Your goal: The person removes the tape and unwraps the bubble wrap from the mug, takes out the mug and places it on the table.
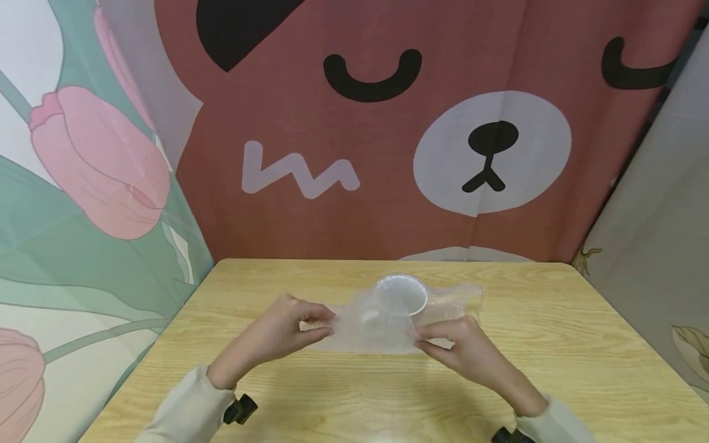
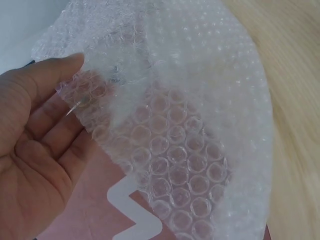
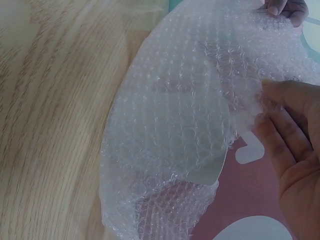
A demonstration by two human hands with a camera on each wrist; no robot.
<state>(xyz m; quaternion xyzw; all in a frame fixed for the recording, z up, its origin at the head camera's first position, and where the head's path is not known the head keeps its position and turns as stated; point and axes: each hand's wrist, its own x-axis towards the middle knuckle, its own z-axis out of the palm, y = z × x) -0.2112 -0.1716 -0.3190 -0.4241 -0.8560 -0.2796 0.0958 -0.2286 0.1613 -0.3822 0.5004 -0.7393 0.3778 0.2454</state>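
A sheet of clear bubble wrap [image 1: 360, 335] is held up over the table, its round bubbles plain in the left wrist view. Behind and partly wrapped by it is a white cup [image 1: 403, 296] with a round rim, its open mouth showing in the head view. Through the film in the right wrist view the cup's pale side [image 3: 207, 172] shows, the rest veiled. My left hand [image 1: 285, 326] pinches the wrap's left edge between thumb and fingers. On the other side my right hand [image 1: 465, 347] pinches the wrap just below the cup's rim.
The light wood table [image 1: 310, 400] extends to a back edge against a hanging cloth [image 1: 382, 141] printed with a bear face. A tulip-patterned cloth [image 1: 100, 166] hangs at the left, and a pale cloth [image 1: 659, 203] at the right.
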